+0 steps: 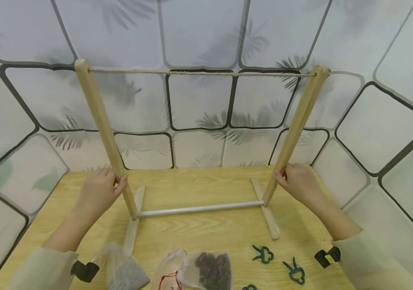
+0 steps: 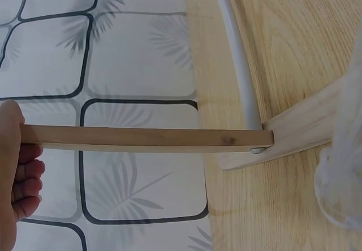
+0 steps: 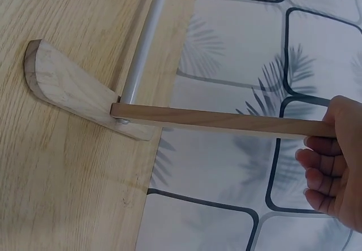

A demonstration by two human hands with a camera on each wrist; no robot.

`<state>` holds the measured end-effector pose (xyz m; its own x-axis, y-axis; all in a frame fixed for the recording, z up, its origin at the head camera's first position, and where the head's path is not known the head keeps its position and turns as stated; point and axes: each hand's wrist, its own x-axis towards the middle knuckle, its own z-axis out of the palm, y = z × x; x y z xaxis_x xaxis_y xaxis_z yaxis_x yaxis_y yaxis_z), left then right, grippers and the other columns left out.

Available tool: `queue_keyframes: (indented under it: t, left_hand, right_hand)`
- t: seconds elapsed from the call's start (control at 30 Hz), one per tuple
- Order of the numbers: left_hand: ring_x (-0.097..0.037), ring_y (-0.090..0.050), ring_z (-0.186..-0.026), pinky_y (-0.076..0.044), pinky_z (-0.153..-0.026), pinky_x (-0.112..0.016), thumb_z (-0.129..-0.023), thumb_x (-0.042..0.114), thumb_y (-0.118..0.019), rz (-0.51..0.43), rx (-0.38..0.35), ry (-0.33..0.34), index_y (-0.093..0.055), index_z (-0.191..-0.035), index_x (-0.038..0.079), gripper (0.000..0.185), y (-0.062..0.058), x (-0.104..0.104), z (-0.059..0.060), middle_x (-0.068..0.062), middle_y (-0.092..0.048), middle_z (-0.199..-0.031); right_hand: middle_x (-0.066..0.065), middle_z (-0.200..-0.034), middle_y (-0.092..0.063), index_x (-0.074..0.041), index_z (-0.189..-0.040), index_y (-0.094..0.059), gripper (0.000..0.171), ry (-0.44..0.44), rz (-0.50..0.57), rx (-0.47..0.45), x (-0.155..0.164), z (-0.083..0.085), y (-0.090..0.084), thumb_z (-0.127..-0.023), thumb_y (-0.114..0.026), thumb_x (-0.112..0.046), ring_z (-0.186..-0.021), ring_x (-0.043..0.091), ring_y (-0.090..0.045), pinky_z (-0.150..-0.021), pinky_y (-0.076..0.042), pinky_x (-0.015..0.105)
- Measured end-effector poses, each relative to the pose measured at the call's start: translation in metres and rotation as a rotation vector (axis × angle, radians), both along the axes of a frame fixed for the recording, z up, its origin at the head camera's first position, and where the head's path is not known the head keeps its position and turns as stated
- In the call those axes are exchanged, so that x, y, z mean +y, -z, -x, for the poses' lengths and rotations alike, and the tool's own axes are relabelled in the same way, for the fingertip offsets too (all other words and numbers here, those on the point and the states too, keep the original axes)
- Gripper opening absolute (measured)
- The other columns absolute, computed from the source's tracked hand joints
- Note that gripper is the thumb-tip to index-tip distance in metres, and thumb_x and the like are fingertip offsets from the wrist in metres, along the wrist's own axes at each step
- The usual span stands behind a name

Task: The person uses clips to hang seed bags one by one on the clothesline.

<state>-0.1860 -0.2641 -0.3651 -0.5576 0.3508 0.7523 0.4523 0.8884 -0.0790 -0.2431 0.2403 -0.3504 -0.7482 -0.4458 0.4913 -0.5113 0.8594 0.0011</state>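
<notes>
The rack (image 1: 199, 141) stands upright in the centre of the frame, on the far half of the counter (image 1: 199, 233). It consists of two wooden posts, a rope (image 1: 202, 73) strung between their tops, a grey bar (image 1: 199, 209) joining their bases, and two flat feet.

The left hand (image 1: 99, 191) grasps the left post (image 1: 102, 129) low down, fingers curled round it. The right hand (image 1: 298, 181) grasps the right post (image 1: 298, 125) at a similar height, fingers likewise curled round the wood.

Along the lower edge of the frame lie mesh bags (image 1: 206, 270), left of centre, and green clips (image 1: 293, 270), right of centre, all apart from the rack feet.

Hazards, as judged:
- Both posts lean inward at the base. Uneven force from the two hands could twist the frame or pull the bar from a foot joint.
- Both grips sit low. A fast move could let the top sway and tip the rack.
- Drawing the rack toward the lower edge could run its feet into the bags or clips.
</notes>
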Motion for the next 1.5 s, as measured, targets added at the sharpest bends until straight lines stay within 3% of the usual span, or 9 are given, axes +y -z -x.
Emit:
queue_keyframes:
  t: [0.1,0.23,0.33,0.5,0.63,0.73,0.87,1.03,1.5]
  left_hand:
    - [-0.024,-0.047,-0.051,-0.045,-0.051,-0.039,-0.101,0.045,-0.026,-0.016,-0.062,-0.001,-0.058,-0.062,0.001,0.067,-0.002,-0.001,-0.001,-0.007,-0.053,-0.056]
    - [-0.018,-0.047,-0.050,-0.045,-0.051,-0.036,-0.093,0.033,-0.056,-0.049,-0.166,-0.009,-0.061,-0.061,0.006,0.042,-0.005,-0.003,-0.006,-0.003,-0.055,-0.057]
    - [-0.016,-0.050,-0.052,-0.041,-0.046,-0.032,-0.082,0.022,-0.069,-0.081,-0.319,-0.055,-0.064,-0.064,0.009,0.023,-0.009,-0.001,-0.012,-0.001,-0.058,-0.060]
    - [-0.014,-0.055,-0.059,-0.041,-0.047,-0.030,-0.090,0.035,-0.061,-0.162,-0.671,-0.173,-0.067,-0.076,0.013,0.027,-0.014,0.003,-0.027,0.001,-0.064,-0.072]
    - [-0.010,-0.046,-0.052,-0.035,-0.047,-0.028,-0.092,0.043,-0.056,-0.200,-0.810,-0.198,-0.064,-0.075,0.018,0.031,-0.012,0.008,-0.038,0.005,-0.057,-0.063]
    - [-0.011,-0.042,-0.051,-0.034,-0.048,-0.027,-0.092,0.043,-0.058,-0.249,-0.880,-0.152,-0.065,-0.074,0.018,0.031,-0.009,0.014,-0.045,0.007,-0.053,-0.057]
    - [-0.008,-0.043,-0.053,-0.037,-0.050,-0.024,-0.089,0.041,-0.062,-0.269,-0.945,-0.080,-0.063,-0.072,0.018,0.029,-0.003,0.026,-0.052,0.009,-0.053,-0.060]
    - [-0.005,-0.044,-0.053,-0.038,-0.050,-0.023,-0.085,0.040,-0.067,-0.222,-0.995,-0.018,-0.058,-0.072,0.019,0.027,0.005,0.045,-0.061,0.010,-0.052,-0.061]
    - [0.004,-0.037,-0.048,-0.037,-0.044,-0.017,-0.085,0.036,-0.069,-0.122,-1.008,0.209,-0.059,-0.074,0.014,0.026,0.042,0.083,-0.088,0.014,-0.048,-0.058]
  right_hand:
    - [0.001,-0.053,-0.052,-0.004,-0.069,-0.059,0.021,0.012,-0.011,-0.017,0.001,0.000,-0.002,-0.086,-0.062,-0.016,-0.045,0.015,-0.043,-0.045,-0.035,0.033]
    - [-0.002,-0.049,-0.050,-0.006,-0.067,-0.060,0.024,0.021,-0.030,-0.042,0.002,-0.001,-0.002,-0.088,-0.061,-0.019,-0.042,0.013,-0.039,-0.044,-0.033,0.032]
    - [-0.001,-0.050,-0.053,-0.006,-0.067,-0.062,0.026,0.036,-0.048,-0.084,0.002,-0.005,-0.003,-0.089,-0.062,-0.022,-0.041,0.011,-0.041,-0.044,-0.035,0.031]
    - [-0.001,-0.052,-0.053,-0.004,-0.073,-0.062,0.032,0.092,-0.105,-0.244,0.000,-0.018,-0.010,-0.090,-0.063,-0.031,-0.041,0.011,-0.043,-0.041,-0.036,0.028]
    - [-0.004,-0.054,-0.053,-0.006,-0.078,-0.062,0.030,0.084,-0.150,-0.331,-0.005,-0.027,-0.011,-0.088,-0.065,-0.034,-0.042,0.009,-0.041,-0.040,-0.035,0.026]
    - [-0.005,-0.058,-0.055,-0.009,-0.080,-0.063,0.027,0.041,-0.195,-0.326,-0.010,-0.031,-0.007,-0.084,-0.069,-0.034,-0.043,0.006,-0.040,-0.039,-0.034,0.025]
    - [-0.007,-0.058,-0.053,-0.014,-0.075,-0.060,0.025,-0.035,-0.245,-0.277,-0.018,-0.037,0.001,-0.079,-0.074,-0.034,-0.042,0.005,-0.037,-0.038,-0.031,0.023]
    - [-0.006,-0.065,-0.058,-0.015,-0.075,-0.060,0.027,-0.111,-0.278,-0.288,-0.027,-0.045,0.013,-0.077,-0.076,-0.035,-0.049,0.005,-0.047,-0.044,-0.039,0.021]
    - [-0.001,-0.073,-0.058,-0.009,-0.081,-0.061,0.035,-0.298,-0.364,-0.382,-0.042,-0.061,0.042,-0.072,-0.079,-0.038,-0.064,0.015,-0.056,-0.058,-0.047,0.028]
